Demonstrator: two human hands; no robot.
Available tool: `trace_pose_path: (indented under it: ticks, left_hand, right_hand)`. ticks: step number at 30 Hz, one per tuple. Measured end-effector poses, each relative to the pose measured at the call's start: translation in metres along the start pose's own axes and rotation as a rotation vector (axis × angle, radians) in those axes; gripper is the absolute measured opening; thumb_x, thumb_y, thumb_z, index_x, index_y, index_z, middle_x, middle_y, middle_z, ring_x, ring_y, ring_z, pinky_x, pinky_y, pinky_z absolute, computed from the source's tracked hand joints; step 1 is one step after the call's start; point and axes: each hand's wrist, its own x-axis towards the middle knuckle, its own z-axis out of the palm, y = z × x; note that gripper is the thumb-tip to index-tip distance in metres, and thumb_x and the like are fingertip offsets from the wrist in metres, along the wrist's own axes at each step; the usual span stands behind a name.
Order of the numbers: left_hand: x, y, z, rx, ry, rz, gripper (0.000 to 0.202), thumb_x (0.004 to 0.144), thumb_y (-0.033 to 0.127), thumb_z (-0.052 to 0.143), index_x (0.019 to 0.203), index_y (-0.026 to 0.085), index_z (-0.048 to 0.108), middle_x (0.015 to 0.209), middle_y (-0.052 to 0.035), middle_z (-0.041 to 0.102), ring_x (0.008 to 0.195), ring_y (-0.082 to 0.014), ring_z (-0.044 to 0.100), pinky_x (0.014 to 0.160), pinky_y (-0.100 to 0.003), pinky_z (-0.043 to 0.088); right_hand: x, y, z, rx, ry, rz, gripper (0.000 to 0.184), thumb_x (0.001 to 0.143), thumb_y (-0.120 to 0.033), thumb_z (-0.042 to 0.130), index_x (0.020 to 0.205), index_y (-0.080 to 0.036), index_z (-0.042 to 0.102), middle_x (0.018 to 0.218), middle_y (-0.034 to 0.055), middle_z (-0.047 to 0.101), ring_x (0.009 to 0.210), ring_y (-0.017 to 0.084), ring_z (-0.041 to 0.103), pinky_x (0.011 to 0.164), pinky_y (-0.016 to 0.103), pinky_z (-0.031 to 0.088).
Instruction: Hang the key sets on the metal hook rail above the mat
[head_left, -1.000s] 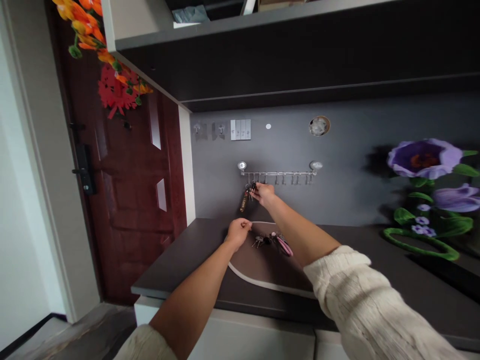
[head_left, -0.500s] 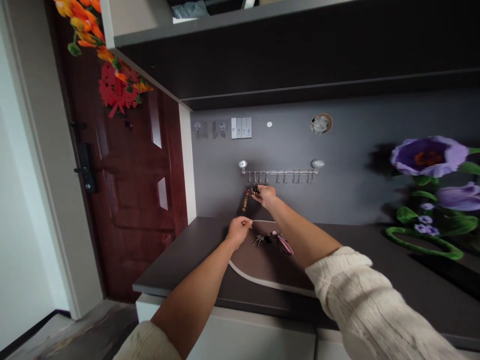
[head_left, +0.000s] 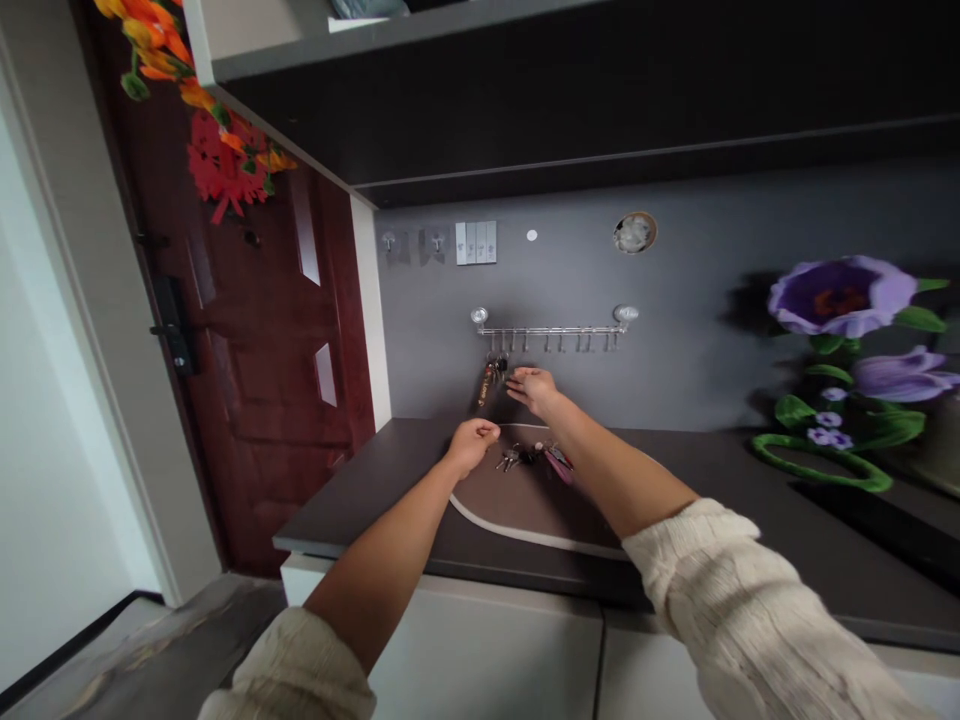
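Observation:
A bunch of keys (head_left: 500,366) with a gold-lettered strap fob (head_left: 484,384) hangs from the left end of the metal hook rail (head_left: 559,330) on the wall. Just right of the keys is my right hand (head_left: 534,390), its fingers stretched toward them and holding nothing. Lower down, my left hand (head_left: 472,446) is closed, thumb against curled fingers, with nothing showing in it, over the left edge of the brown mat (head_left: 517,505). On the mat lies a second bunch of keys (head_left: 511,458) with a pink fob (head_left: 558,465), partly behind my right forearm.
A dark shelf (head_left: 570,110) overhangs the counter (head_left: 360,470). At the right stand purple fabric flowers (head_left: 840,295) with green leaves. A dark red door (head_left: 262,380) is at the left, with orange flowers (head_left: 157,50) near its top. Small clear hooks (head_left: 437,242) are on the wall.
My right hand has let go of the keys at the rail and drawn slightly away, its fingers straightening. Those keys now hang by themselves. My left hand stays closed by the mat.

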Motion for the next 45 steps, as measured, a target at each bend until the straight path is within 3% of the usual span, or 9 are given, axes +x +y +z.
trace_pose_path:
  ticks: [9, 13, 18, 24, 29, 45]
  left_hand:
    - [-0.007, 0.007, 0.003, 0.077, -0.075, -0.026, 0.016, 0.063, 0.019, 0.061, 0.077, 0.011, 0.063, 0.063, -0.0005, 0.057, 0.056, -0.0074, 0.046, 0.061, -0.022, 0.037]
    - [-0.006, 0.007, 0.005, 0.142, -0.141, -0.021, 0.023, 0.059, 0.019, 0.065, 0.080, 0.012, 0.064, 0.066, -0.0015, 0.059, 0.059, -0.0082, 0.048, 0.063, -0.022, 0.038]
    - [-0.002, 0.001, 0.011, 0.163, -0.250, -0.053, 0.025, 0.058, 0.028, 0.066, 0.079, 0.013, 0.066, 0.067, -0.0021, 0.062, 0.058, -0.0088, 0.049, 0.062, -0.023, 0.038]
    - [-0.002, -0.002, 0.011, 0.243, -0.172, -0.048, 0.021, 0.064, 0.029, 0.060, 0.073, 0.012, 0.067, 0.064, -0.0028, 0.062, 0.054, -0.0080, 0.047, 0.059, -0.023, 0.036]
    - [-0.003, -0.002, 0.011, 0.249, -0.126, -0.036, 0.019, 0.066, 0.027, 0.059, 0.073, 0.011, 0.066, 0.061, -0.0024, 0.061, 0.052, -0.0073, 0.046, 0.057, -0.022, 0.035]
    - [-0.006, 0.016, 0.015, -0.227, 0.024, -0.186, 0.015, 0.066, 0.022, 0.063, 0.076, 0.011, 0.063, 0.065, -0.0039, 0.063, 0.059, -0.0091, 0.055, 0.061, -0.024, 0.040]
  right_hand:
    - [-0.030, 0.017, -0.036, -0.149, -0.041, -0.007, 0.008, 0.074, -0.009, 0.046, 0.076, -0.016, 0.050, 0.072, 0.0013, 0.058, 0.059, 0.007, 0.054, 0.059, 0.022, 0.046]
    - [-0.038, 0.024, -0.049, -0.285, -0.029, -0.075, 0.009, 0.071, -0.008, 0.049, 0.076, -0.015, 0.053, 0.069, 0.0018, 0.059, 0.055, 0.007, 0.052, 0.052, 0.019, 0.042]
    - [-0.043, 0.038, -0.060, -0.440, -0.042, -0.210, 0.008, 0.068, -0.009, 0.052, 0.073, -0.014, 0.056, 0.063, 0.0005, 0.058, 0.053, 0.007, 0.050, 0.053, 0.019, 0.041]
    - [-0.049, 0.042, -0.063, -0.624, -0.083, -0.301, 0.008, 0.069, -0.011, 0.052, 0.074, -0.015, 0.057, 0.068, 0.0012, 0.059, 0.055, 0.008, 0.050, 0.055, 0.019, 0.040]
    - [-0.052, 0.040, -0.062, -0.794, -0.088, -0.390, 0.009, 0.066, -0.008, 0.055, 0.068, -0.017, 0.058, 0.063, -0.0002, 0.058, 0.059, 0.009, 0.051, 0.065, 0.022, 0.039]
    - [-0.059, 0.040, -0.060, -0.813, -0.177, -0.407, 0.008, 0.065, -0.013, 0.059, 0.059, -0.018, 0.059, 0.049, -0.0029, 0.051, 0.049, 0.009, 0.044, 0.059, 0.021, 0.036]
